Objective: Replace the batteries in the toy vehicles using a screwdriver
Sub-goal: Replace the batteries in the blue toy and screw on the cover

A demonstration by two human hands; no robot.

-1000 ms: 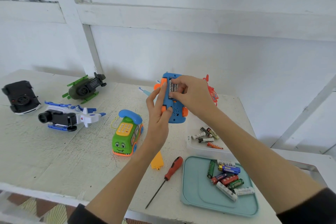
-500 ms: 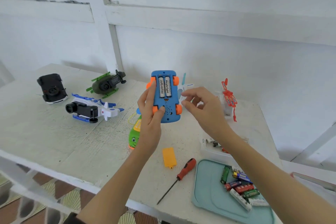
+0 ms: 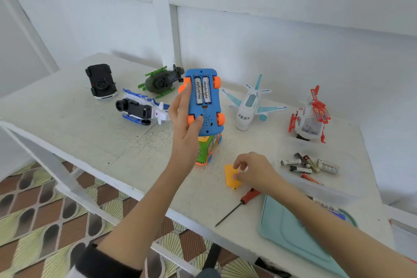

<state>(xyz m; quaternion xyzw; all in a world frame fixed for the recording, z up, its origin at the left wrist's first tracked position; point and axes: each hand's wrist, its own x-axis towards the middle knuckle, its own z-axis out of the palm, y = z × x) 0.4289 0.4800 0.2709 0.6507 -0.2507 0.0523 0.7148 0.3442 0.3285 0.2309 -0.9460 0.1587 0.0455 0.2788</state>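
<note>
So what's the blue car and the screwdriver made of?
The blue car looks like smooth, moulded plastic: one solid bright colour with a soft shine, rounded edges and orange plastic-looking wheels. The screwdriver seems to have a red plastic or rubbery handle and a thin dark shaft, probably metal, though it is too small to be sure.

The screwdriver (image 3: 239,205) lies near the table's (image 3: 79,124) front edge, the tray (image 3: 291,232) to its right, the toy plane (image 3: 249,106) toward the back edge.
</note>
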